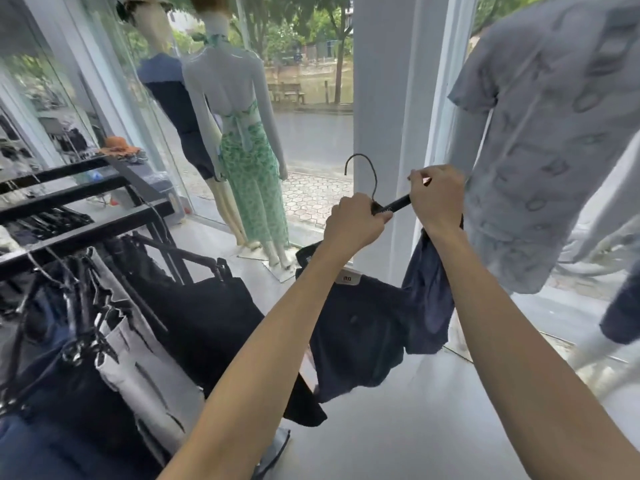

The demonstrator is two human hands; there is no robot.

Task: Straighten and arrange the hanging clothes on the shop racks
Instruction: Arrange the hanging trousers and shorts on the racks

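Observation:
I hold a black hanger (394,205) with a wire hook up in front of the white pillar. My left hand (356,225) grips its left end near the hook. My right hand (438,199) is closed on its right end, together with the waistband of a dark navy garment (363,327) that droops below both hands. A small tan label shows on the garment. To the left, the black rack (86,202) carries several hung dark and grey clothes (138,341).
A mannequin in a grey patterned shirt (547,143) stands close on the right. Two dressed mannequins (249,150) stand at the shop window ahead. A white pillar (384,98) rises behind the hanger. Pale floor (398,427) lies below.

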